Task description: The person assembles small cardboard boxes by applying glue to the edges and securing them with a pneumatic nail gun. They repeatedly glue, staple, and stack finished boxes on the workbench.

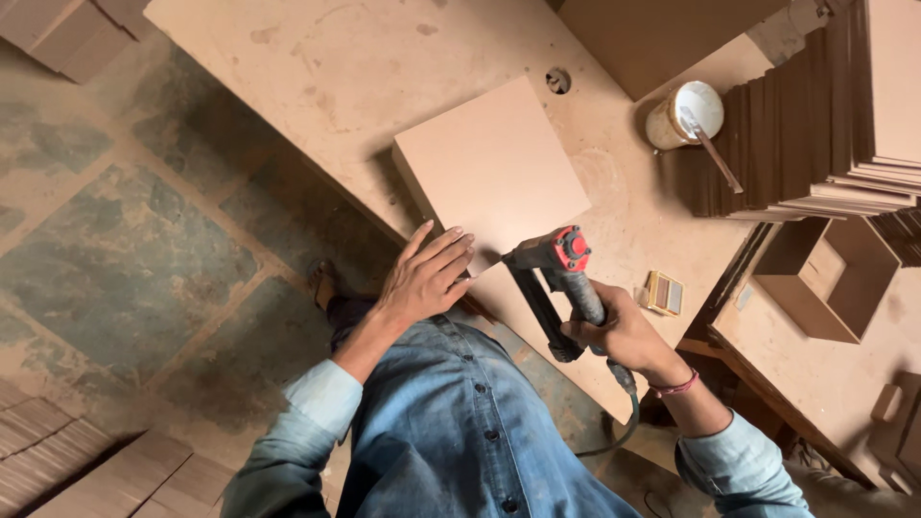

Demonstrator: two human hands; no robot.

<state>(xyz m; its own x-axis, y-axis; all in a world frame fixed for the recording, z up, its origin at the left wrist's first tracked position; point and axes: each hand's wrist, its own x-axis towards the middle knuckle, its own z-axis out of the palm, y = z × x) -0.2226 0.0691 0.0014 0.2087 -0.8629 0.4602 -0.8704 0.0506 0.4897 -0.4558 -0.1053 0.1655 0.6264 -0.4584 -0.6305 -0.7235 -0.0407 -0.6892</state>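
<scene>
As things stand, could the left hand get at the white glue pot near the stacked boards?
Probably not without letting go. The left hand lies flat on the box; the white pot stands beyond the box and the nail gun in the right hand, far across the workbench.

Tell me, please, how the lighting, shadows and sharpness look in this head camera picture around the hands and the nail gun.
In the head view, light is soft and warm, with no strong glare. The box casts a shadow on its left side, over the workbench edge. The left hand, right hand and nail gun are fairly sharp. Straight edges bow slightly toward the frame corners, suggesting a wide lens.
</scene>
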